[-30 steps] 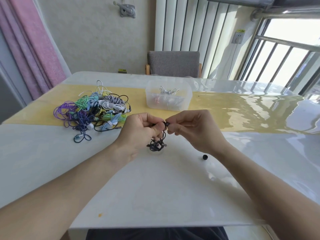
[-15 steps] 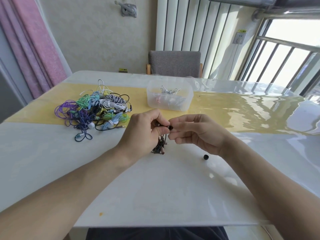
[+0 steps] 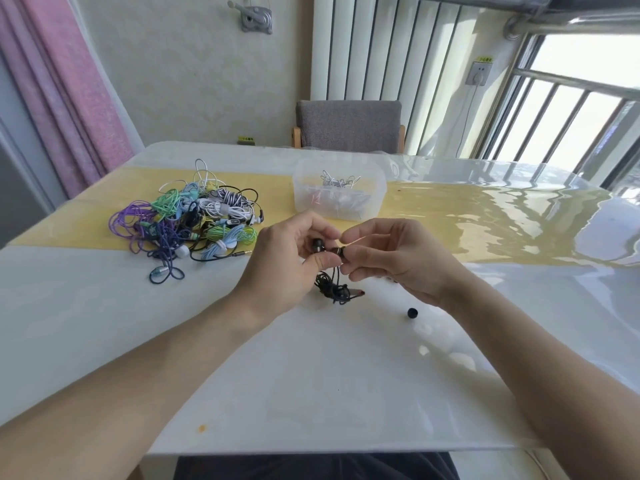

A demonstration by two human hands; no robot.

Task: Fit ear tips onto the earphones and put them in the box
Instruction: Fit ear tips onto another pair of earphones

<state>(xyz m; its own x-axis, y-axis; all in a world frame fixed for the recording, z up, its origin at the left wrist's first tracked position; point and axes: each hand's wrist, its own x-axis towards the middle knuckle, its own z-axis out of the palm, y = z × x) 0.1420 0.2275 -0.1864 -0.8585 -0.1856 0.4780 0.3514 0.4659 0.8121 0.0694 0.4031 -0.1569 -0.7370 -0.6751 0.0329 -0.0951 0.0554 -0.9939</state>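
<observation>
Both hands are up at the centre of the frame, close together over the white table (image 3: 311, 375). The left hand (image 3: 291, 261) has thumb and fingers curled round a black earphone (image 3: 317, 244), the bud poking up between them. The right hand (image 3: 391, 258) pinches a second black bud (image 3: 337, 251) at its fingertips, right against the left thumb. The two buds sit almost touching. Below the hands the black cord (image 3: 334, 289) hangs in a loose bundle, its plug end (image 3: 358, 292) sticking out to the right; whether the bundle rests on the table cannot be told.

Lower right of the hands, a lone black ear tip (image 3: 412, 312) lies on the table, apart from everything, near the right wrist.

Up from the hands, just above centre, stands the clear plastic box (image 3: 377, 195), open, with a few pale earphones (image 3: 337, 181) inside. To the left of it, on the yellow runner (image 3: 450, 209), is a heap of tangled earphones (image 3: 194, 220): purple, green, blue, white, black, some strands spilling forward onto the white surface.

At the far side of the table, top centre, a grey chair (image 3: 349, 124) faces in. A pink curtain (image 3: 65, 81) hangs at upper left, and a barred window (image 3: 571, 109) glares at upper right.
</observation>
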